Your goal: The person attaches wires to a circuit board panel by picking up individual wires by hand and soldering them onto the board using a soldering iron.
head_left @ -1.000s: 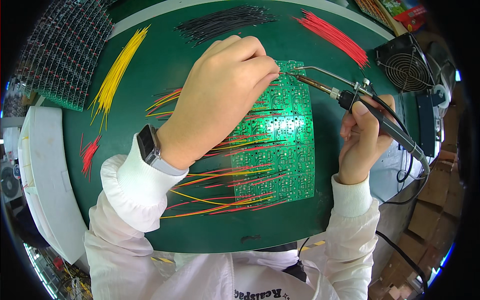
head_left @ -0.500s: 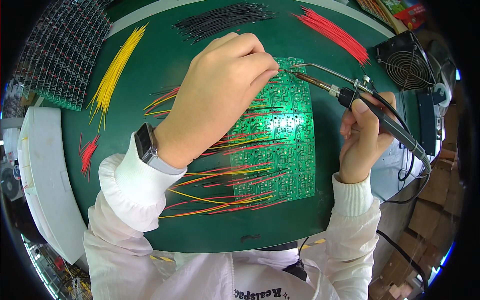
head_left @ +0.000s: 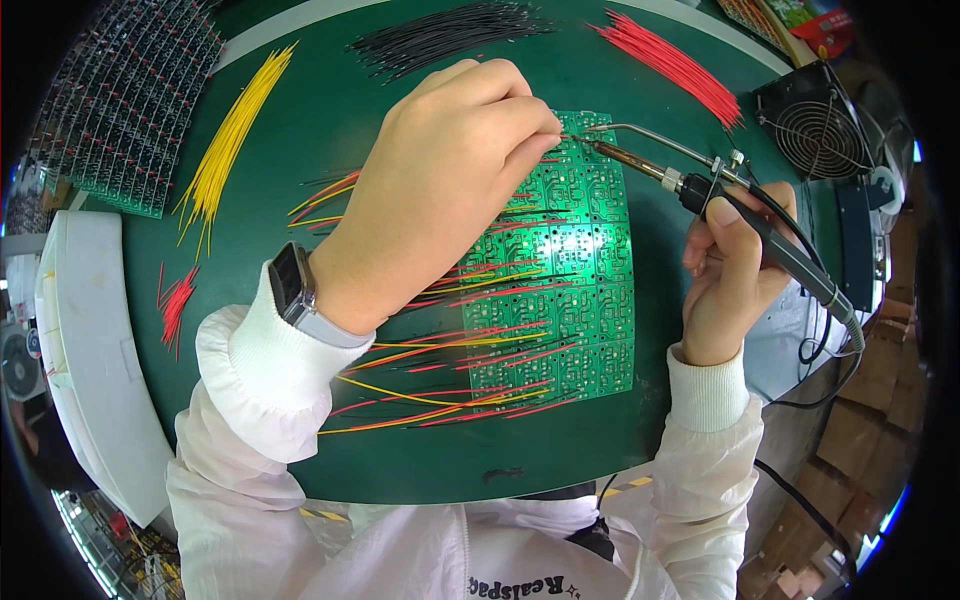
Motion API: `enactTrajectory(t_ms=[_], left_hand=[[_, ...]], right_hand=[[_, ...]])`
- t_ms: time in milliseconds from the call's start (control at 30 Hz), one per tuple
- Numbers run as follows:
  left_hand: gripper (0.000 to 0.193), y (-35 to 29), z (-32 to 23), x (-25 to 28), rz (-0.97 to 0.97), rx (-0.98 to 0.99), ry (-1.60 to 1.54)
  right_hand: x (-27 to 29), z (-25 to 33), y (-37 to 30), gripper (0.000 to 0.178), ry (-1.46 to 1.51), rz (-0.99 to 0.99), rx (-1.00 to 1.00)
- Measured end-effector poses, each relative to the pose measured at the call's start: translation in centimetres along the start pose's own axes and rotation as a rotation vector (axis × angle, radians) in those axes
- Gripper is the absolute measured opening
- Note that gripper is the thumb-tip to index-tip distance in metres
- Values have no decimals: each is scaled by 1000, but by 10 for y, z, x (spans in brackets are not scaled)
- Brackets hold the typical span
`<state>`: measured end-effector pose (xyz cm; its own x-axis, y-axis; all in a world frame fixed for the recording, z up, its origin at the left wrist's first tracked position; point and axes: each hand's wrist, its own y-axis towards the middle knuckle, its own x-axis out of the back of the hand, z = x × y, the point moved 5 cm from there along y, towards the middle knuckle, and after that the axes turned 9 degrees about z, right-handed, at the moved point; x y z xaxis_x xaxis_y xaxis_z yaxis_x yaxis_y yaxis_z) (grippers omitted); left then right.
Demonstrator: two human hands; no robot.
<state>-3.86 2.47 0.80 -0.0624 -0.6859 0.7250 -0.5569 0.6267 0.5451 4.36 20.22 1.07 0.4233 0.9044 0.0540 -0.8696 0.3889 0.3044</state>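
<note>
A green circuit board panel (head_left: 600, 300) lies on the table, with red, yellow and black wires (head_left: 470, 340) attached in rows and trailing off to its left. My left hand (head_left: 450, 160) reaches over its upper part, thumb and fingers pinched on a thin red wire (head_left: 565, 136) whose end shows at the fingertips. In my right hand (head_left: 735, 260) is a soldering iron (head_left: 770, 235) with a thin metal guide tube (head_left: 650, 133) fixed alongside. The iron's tip touches or nearly touches the board by that wire end; which one, I cannot tell. My left hand hides part of the wires.
Bundles of yellow (head_left: 235, 140), black (head_left: 450, 40) and red wires (head_left: 670, 65) lie around the table, plus a small pile of short red wires (head_left: 176, 305). Stacked circuit boards (head_left: 120, 110) stand at the far left, above a white box (head_left: 100, 350). A fan (head_left: 815, 130) sits far right.
The board has shifted very slightly to the right and away from me. My left fingertips have moved slightly the same way, and the iron's tip stays close to them.
</note>
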Motion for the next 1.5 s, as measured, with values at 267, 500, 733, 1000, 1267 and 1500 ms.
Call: enactTrajectory(t_ms=[267,500,733,1000,1267,1500], left_hand=[[7,1,0,0,7,-1,5],[6,2,0,0,23,30,-17],[8,3,0,3,73,106,-67],[16,90,-7,24,423,107,-221],[16,189,-1,-98,553,-136,110],[8,194,-16,-124,577,-90,262]], right_hand=[[1,-1,0,18,4,-7,-19],[5,-1,2,17,39,-18,9],[10,0,5,15,56,-89,27],[21,-3,4,14,100,-111,45],[18,3,3,19,95,-119,2],[18,0,2,20,93,-77,-1]])
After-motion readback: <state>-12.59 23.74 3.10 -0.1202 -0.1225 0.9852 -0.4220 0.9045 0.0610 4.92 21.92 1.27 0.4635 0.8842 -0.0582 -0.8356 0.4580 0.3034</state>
